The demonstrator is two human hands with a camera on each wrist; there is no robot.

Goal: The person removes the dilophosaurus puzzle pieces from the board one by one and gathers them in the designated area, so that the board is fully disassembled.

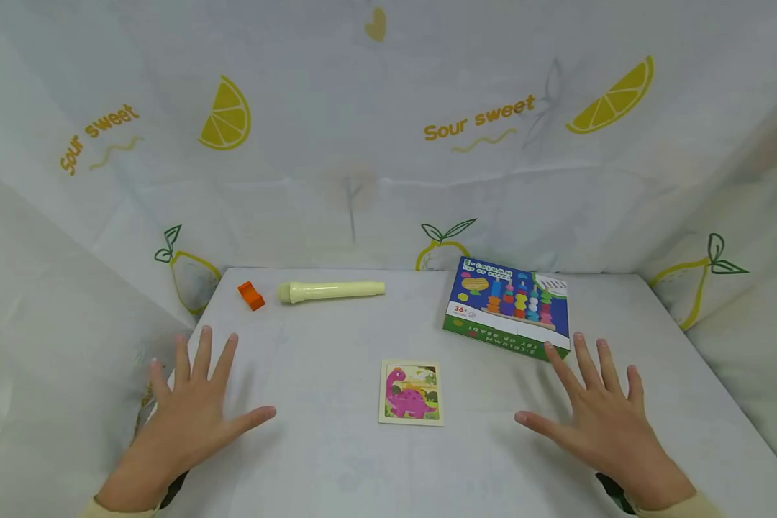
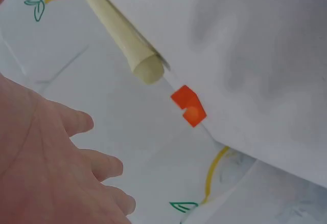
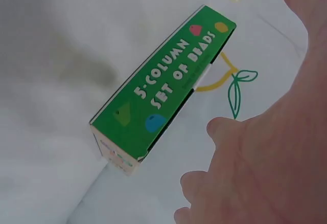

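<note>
Fingers spread wide, my left hand (image 1: 191, 410) hovers over the table's left side and holds nothing. Nearest to it lie an orange block (image 1: 251, 296) with a notch, also in the left wrist view, and a pale yellow toy microphone (image 1: 333, 290). My right hand (image 1: 602, 421), likewise spread and holding nothing, is just in front of a blue and green bead-set box (image 1: 508, 306); in the head view its index fingertip overlaps the box's lower edge. Between the hands lies a square picture puzzle (image 1: 411, 393) with a pink dinosaur.
A white cloth covers the table (image 1: 337, 460). Behind it hangs a white curtain (image 1: 311, 201) printed with lemons and lettering, which also closes off the left and right sides.
</note>
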